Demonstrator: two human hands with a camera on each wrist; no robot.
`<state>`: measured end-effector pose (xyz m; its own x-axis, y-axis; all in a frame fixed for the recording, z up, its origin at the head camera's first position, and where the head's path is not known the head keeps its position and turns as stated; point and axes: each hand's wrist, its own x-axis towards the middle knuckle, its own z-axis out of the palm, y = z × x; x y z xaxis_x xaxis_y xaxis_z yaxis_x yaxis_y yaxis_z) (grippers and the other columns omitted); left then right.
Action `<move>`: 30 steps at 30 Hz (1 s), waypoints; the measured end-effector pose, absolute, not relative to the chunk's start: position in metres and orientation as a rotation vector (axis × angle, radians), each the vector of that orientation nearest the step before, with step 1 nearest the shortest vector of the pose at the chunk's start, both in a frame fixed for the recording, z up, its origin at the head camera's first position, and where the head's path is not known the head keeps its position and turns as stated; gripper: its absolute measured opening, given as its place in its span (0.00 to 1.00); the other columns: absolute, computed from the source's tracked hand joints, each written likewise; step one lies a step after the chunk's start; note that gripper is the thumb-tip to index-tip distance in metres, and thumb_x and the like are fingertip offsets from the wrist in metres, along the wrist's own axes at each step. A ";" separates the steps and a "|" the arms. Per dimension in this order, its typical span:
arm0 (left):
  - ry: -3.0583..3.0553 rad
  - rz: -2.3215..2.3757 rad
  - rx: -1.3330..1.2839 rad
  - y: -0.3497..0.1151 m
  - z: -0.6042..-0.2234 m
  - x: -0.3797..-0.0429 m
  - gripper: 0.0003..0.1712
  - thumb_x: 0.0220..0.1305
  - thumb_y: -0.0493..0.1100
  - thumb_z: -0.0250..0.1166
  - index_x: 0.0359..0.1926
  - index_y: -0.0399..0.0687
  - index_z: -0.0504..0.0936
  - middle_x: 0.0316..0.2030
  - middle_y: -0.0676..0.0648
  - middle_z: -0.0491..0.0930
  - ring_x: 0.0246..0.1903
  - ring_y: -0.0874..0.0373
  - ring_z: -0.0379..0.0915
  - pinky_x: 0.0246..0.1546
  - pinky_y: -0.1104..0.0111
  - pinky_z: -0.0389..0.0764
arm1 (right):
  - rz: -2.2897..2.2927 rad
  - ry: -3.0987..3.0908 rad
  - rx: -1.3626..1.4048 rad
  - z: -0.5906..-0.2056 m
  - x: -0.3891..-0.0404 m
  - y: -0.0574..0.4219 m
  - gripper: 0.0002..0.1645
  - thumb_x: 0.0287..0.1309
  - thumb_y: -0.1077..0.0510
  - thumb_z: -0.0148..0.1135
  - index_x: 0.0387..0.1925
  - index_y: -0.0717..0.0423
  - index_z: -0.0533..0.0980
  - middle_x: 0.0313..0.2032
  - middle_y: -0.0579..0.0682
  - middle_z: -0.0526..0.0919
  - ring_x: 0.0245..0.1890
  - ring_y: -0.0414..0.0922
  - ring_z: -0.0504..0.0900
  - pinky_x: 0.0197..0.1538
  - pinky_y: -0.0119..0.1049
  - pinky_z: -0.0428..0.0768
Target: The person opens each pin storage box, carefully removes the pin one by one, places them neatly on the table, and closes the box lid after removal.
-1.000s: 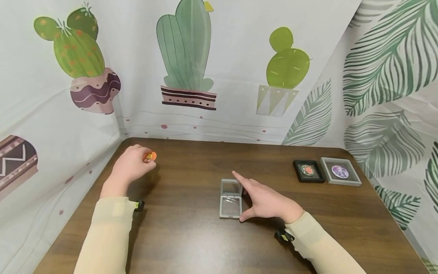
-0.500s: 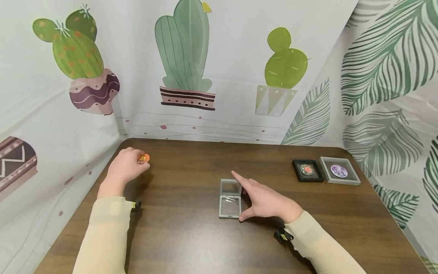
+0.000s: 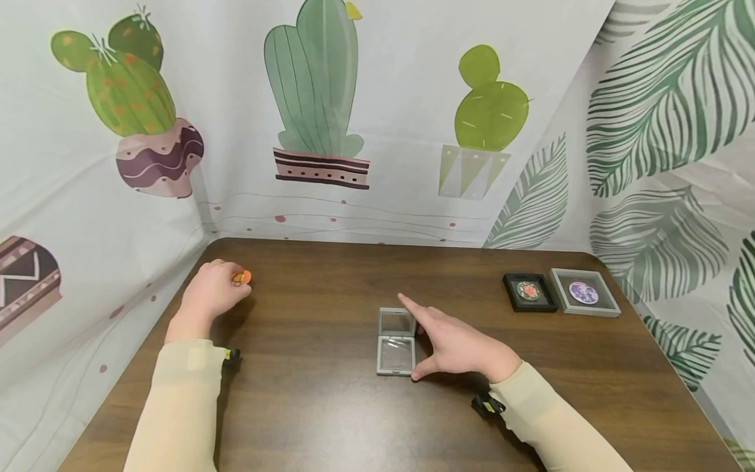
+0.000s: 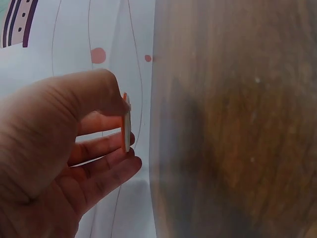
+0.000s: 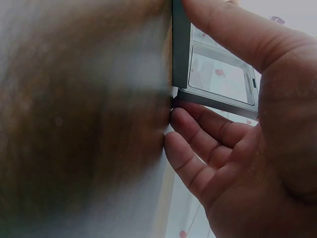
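No words or numbers can be read. The small round orange disc (image 3: 242, 277) has yellow marks on its face — too tiny to tell what they say. The round green-and-red disc (image 3: 528, 291) in the black square frame (image 3: 533, 309) and the round purple-and-white disc (image 3: 583, 293) in the grey square frame (image 3: 590, 313) have little patterns — letters or pictures, I cannot tell which.

Screened-off tabletop spot; home, office or lab, cannot tell. Brown wood-grain table with rounded corners (image 3: 318, 314), backed and flanked at left by white cactus-printed cloth (image 3: 407, 118), at right by green-and-grey leaf-printed white cloth (image 3: 660, 124).
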<state>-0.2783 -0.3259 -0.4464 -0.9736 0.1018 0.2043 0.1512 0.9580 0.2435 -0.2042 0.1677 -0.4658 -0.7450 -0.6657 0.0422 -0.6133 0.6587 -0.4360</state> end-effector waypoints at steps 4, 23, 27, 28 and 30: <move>-2.918 -0.386 -0.192 -0.328 -0.448 -0.280 0.19 0.54 0.45 0.64 0.42 0.35 0.82 0.40 0.36 0.77 0.43 0.39 0.68 0.45 0.47 0.71 | -0.655 2.753 -1.071 -0.466 -0.204 0.167 0.83 0.30 0.31 0.80 0.77 0.30 0.31 0.67 0.45 0.65 0.56 0.38 0.68 0.57 0.39 0.71; -2.949 -0.352 -0.193 -0.336 -0.459 -0.285 0.19 0.52 0.45 0.65 0.42 0.36 0.82 0.40 0.36 0.79 0.42 0.38 0.69 0.43 0.46 0.71 | -0.656 2.757 -1.073 -0.465 -0.204 0.167 0.83 0.30 0.31 0.80 0.77 0.31 0.31 0.67 0.45 0.64 0.58 0.38 0.67 0.59 0.39 0.70; -2.954 -0.345 -0.194 -0.337 -0.460 -0.286 0.19 0.52 0.45 0.65 0.42 0.36 0.82 0.40 0.36 0.79 0.42 0.38 0.69 0.43 0.46 0.71 | -0.659 2.755 -1.071 -0.464 -0.204 0.167 0.83 0.30 0.31 0.80 0.77 0.30 0.31 0.68 0.45 0.64 0.58 0.39 0.68 0.59 0.39 0.70; -2.953 -0.342 -0.195 -0.337 -0.460 -0.286 0.19 0.52 0.45 0.65 0.42 0.36 0.82 0.40 0.36 0.79 0.42 0.37 0.69 0.43 0.46 0.71 | -0.658 2.755 -1.070 -0.464 -0.204 0.167 0.83 0.30 0.31 0.80 0.77 0.30 0.31 0.68 0.45 0.64 0.59 0.38 0.67 0.59 0.39 0.70; -2.954 -0.340 -0.197 -0.338 -0.460 -0.287 0.19 0.52 0.45 0.65 0.42 0.36 0.82 0.40 0.36 0.79 0.42 0.37 0.70 0.44 0.46 0.71 | -0.653 2.757 -1.070 -0.464 -0.204 0.167 0.83 0.30 0.31 0.80 0.77 0.30 0.31 0.68 0.45 0.64 0.59 0.38 0.67 0.59 0.39 0.70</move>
<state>-0.2866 -0.3380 -0.4602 -0.9783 0.1121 0.1743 0.1487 0.9655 0.2139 -0.2036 0.1668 -0.4643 -0.7448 -0.6655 0.0488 -0.6168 0.6586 -0.4312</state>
